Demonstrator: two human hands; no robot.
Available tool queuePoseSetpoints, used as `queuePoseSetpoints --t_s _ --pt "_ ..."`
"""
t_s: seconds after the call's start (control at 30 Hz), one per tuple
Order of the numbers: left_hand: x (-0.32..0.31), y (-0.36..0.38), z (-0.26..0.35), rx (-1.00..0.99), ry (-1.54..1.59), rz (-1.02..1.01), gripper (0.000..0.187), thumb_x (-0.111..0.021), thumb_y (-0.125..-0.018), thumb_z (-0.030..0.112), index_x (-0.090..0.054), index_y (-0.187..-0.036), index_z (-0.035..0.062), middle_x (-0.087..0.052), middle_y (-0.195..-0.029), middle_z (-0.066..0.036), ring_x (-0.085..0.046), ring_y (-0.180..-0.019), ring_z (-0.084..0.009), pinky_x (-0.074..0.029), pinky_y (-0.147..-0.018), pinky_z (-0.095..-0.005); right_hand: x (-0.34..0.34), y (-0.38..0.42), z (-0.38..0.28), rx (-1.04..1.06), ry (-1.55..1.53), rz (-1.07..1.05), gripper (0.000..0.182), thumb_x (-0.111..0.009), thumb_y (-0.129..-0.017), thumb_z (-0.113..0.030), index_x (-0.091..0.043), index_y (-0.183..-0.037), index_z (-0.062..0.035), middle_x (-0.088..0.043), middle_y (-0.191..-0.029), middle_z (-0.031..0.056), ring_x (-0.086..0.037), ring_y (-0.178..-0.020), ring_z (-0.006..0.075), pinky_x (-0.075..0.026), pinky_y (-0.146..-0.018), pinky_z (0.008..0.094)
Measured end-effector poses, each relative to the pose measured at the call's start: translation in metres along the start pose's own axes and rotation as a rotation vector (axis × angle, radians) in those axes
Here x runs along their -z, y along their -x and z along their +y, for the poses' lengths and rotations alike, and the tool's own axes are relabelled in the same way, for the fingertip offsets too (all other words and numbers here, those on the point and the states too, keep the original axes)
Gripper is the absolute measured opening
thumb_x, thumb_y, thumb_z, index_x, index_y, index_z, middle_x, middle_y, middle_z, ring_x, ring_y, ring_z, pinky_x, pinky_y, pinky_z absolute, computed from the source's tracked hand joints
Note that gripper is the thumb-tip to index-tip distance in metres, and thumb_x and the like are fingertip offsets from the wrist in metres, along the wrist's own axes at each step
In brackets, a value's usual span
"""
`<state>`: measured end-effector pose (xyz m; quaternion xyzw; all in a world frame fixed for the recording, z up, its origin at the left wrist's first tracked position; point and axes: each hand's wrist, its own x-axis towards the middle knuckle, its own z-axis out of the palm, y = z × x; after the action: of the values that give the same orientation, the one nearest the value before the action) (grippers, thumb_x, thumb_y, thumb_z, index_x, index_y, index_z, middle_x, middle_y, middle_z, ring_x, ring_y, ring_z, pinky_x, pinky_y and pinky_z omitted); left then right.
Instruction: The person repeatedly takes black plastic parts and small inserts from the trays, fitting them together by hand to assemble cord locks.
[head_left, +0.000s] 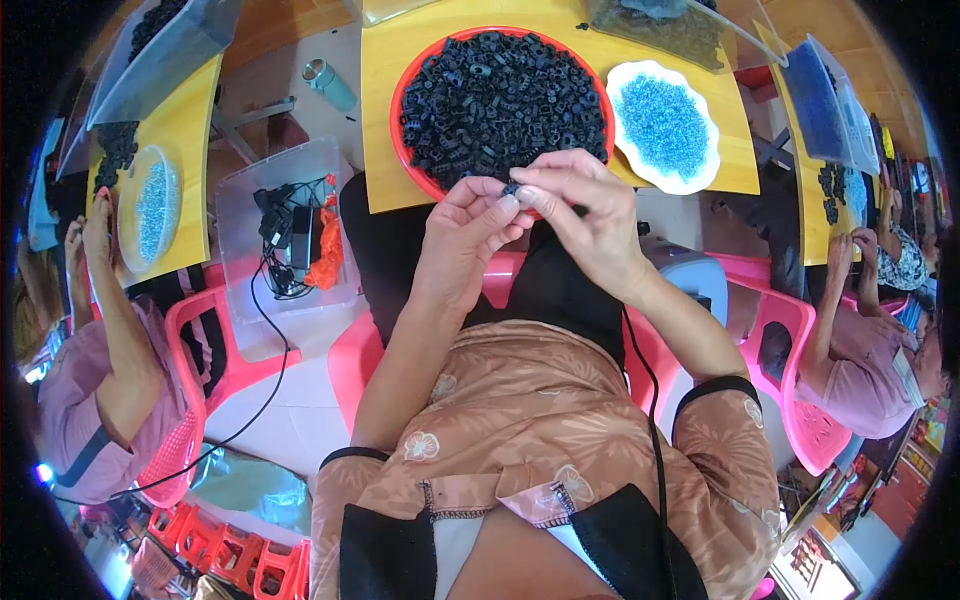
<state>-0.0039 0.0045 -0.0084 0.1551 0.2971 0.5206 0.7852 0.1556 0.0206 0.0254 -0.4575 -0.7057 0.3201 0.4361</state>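
Observation:
Just past the near rim of a red basin (pixel 398 100), my two hands meet over my lap. My left hand (pixel 468 235) pinches a small black plastic part (pixel 511 188) between thumb and fingers. From the other side, the thumb and fingertips of my right hand (pixel 585 205) close on the same spot; whether they grip the part or a tiny piece against it is hidden. Many similar black plastic parts (pixel 500 100) heap up in the basin. Right of it, a white scalloped dish (pixel 708 150) holds small clear-blue pieces (pixel 662 120).
The basin and dish stand on a yellow table (pixel 740 120). A clear bin with cables (pixel 290 240) sits on the floor at left. Co-workers sit at both sides, one at left (pixel 110 380), one at right (pixel 860 370). A black cable (pixel 655 430) hangs down my front.

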Motion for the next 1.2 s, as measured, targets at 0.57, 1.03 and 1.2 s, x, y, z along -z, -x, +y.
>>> queuePoseSetpoints --t_s 0.57,1.03,1.2 --pt "0.003 0.004 0.009 -0.040 -0.119 0.033 0.017 -0.061 -0.087 0.004 -0.056 -0.103 0.0034 -0.065 -0.095 -0.013 -0.064 -0.075 -0.0140 -0.053 -0.067 -0.0211 0.016 -0.098 0.058 0.256 0.500 -0.194 0.018 -0.067 -0.074 -0.007 -0.068 -0.093 -0.0082 -0.056 -0.077 0.0103 -0.059 -0.078 0.0294 -0.048 -0.069 0.0385" --pt "0.002 -0.001 0.018 -0.040 -0.112 0.078 0.018 -0.061 -0.087 0.004 -0.056 -0.105 0.0011 -0.065 -0.093 -0.010 -0.064 -0.078 -0.0136 -0.052 -0.071 -0.0219 0.026 -0.077 0.021 -0.311 -0.301 -0.327 0.009 -0.065 -0.084 -0.004 -0.066 -0.092 0.0000 -0.065 -0.075 0.0022 -0.060 -0.066 0.0062 -0.050 -0.063 0.0218" --pt "0.004 -0.004 0.013 -0.060 -0.166 0.021 0.018 -0.060 -0.088 0.005 -0.056 -0.105 0.0002 -0.065 -0.093 -0.009 -0.064 -0.080 -0.0128 -0.052 -0.072 -0.0215 0.030 -0.046 0.003 -0.414 -0.428 -0.438 0.016 -0.061 -0.085 0.000 -0.067 -0.100 0.0001 -0.069 -0.084 0.0068 -0.065 -0.078 0.0104 -0.052 -0.072 0.0227"
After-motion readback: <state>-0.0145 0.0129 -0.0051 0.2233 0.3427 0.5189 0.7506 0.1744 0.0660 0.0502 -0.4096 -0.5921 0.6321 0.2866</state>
